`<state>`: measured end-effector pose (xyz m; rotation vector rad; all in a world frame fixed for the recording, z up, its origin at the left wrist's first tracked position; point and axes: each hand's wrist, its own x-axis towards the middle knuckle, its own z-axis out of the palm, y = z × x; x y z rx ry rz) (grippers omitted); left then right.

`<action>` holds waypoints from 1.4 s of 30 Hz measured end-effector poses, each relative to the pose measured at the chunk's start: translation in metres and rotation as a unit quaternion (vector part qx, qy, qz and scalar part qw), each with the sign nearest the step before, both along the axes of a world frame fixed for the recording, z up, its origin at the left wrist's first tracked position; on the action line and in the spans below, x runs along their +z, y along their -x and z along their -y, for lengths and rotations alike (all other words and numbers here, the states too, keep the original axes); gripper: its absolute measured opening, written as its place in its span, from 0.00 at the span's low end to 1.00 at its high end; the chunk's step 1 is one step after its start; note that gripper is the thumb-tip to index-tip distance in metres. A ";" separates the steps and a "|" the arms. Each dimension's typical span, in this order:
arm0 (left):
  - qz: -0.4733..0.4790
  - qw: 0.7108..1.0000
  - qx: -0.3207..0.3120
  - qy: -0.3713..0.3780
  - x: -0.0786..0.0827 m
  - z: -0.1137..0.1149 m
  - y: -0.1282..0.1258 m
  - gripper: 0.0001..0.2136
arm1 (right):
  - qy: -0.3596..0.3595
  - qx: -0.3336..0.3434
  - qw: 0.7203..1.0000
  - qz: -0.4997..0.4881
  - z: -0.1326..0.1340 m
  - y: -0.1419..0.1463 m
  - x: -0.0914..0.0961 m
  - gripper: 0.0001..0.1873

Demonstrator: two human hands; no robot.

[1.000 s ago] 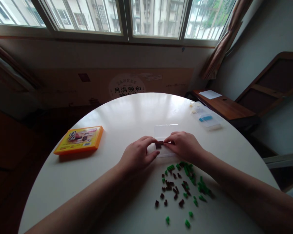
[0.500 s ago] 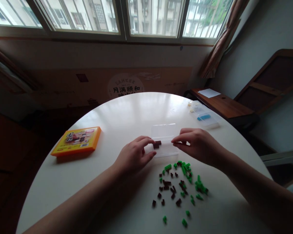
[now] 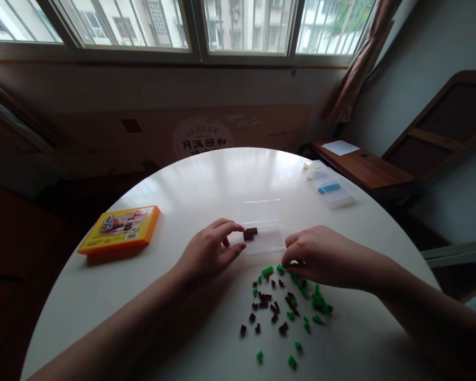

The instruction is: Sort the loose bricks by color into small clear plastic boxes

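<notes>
My left hand point(image 3: 211, 248) pinches a small dark brown brick assembly point(image 3: 250, 233) between thumb and forefinger, just above the white round table point(image 3: 182, 296). The assembly sits at the left edge of an open clear plastic box point(image 3: 264, 241). My right hand point(image 3: 316, 256) is lowered onto the top of a scatter of small green bricks point(image 3: 319, 304) and brown bricks point(image 3: 267, 307), fingers curled down among them. Whether those fingers hold a brick is hidden.
An orange flat box point(image 3: 121, 228) lies at the table's left. A second clear box with a blue piece point(image 3: 330, 188) sits at the far right edge. Beyond are a wooden side table point(image 3: 365, 169) with a paper, a curtain and windows.
My right hand left the brown assembly and moved down and to the right onto the loose green bricks. My left hand kept hold of the assembly.
</notes>
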<state>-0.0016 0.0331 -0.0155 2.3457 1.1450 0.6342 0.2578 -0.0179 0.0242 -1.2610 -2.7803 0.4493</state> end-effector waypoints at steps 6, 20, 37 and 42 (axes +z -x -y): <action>0.002 1.000 -0.004 0.001 -0.002 0.000 0.001 0.12 | -0.011 -0.019 1.000 0.010 0.000 0.004 -0.002 0.09; -0.001 1.000 -0.009 -0.002 -0.001 -0.001 0.000 0.11 | -0.015 -0.025 1.000 -0.002 -0.003 0.006 -0.006 0.09; -0.011 1.000 -0.015 -0.001 -0.001 -0.001 0.000 0.11 | -0.023 -0.067 0.995 -0.074 -0.006 0.006 -0.006 0.07; -0.008 1.000 -0.012 0.001 -0.004 -0.001 -0.001 0.11 | -0.031 -0.167 0.975 -0.143 -0.021 0.008 -0.015 0.08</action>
